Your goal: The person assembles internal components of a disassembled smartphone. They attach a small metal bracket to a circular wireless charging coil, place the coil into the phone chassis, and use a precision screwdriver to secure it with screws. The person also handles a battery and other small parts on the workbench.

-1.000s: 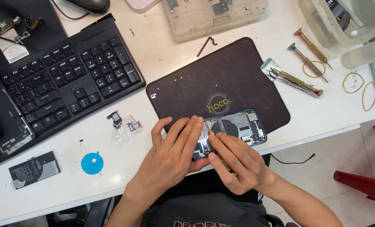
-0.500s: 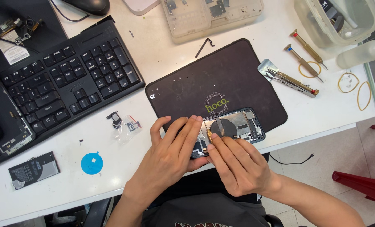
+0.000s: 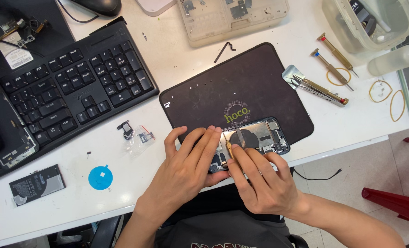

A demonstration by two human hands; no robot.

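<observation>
The left hand [image 3: 186,167] lies flat with fingers spread over the near end of an opened dark smartphone chassis [image 3: 259,137], its inner parts and a round black coil showing, pinning it down rather than closing around it. The phone sits on the near edge of a black rectangular work mat [image 3: 241,87], which overhangs the front lip of the white table [image 3: 122,183].

The right hand [image 3: 261,183] is pinched shut on a thin brass-coloured screwdriver shaft [image 3: 229,149]; the tip points into the chassis just beyond the left fingertips, though whether it touches a screw is too small to tell.

Left of the grip, near but apart, lie a small clear bag of tiny parts [image 3: 142,136] and a small black component [image 3: 126,129]; further left and nearer the body sit a round blue sticker [image 3: 100,177] and a flat black battery [image 3: 37,184]. Beyond the grip and well to the right rest silver tweezers [image 3: 319,87] and two spare screwdrivers [image 3: 335,62]. A black keyboard [image 3: 71,87] fills the far left.

As a judgement: the phone rests right at the table's edge, so a slip of the pinning hand could push it off. The tool tip works close beside thin flex cables and the coil, so a skid could scratch or tear them. Any loosened screw could roll off the mat and be lost.
</observation>
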